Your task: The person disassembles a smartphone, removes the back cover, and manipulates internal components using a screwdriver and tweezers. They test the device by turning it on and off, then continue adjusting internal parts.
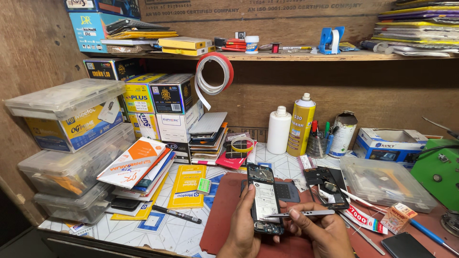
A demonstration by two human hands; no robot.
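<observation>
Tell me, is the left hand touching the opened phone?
Touching. The head view shows the left hand wrapped around the left edge of the opened phone, fingers pressed against its side with no gap, holding it up above the red mat.

A brown plywood back wall [287,91] closes off the workspace, and a matching plywood side wall [33,52] stands at the left, worn and scuffed. A long wooden shelf [287,56] runs across the back wall near the top, carrying stacked boxes and papers. Below it stands the counter [167,229], topped with a white sheet patterned in thin blue geometric lines and small blue squares. A dark red rubber mat [220,215] covers the counter's middle and right part. Even, bright light falls over everything, with soft shadow beneath the shelf. At the bottom left, a dark gap shows beyond the counter's edge.
</observation>
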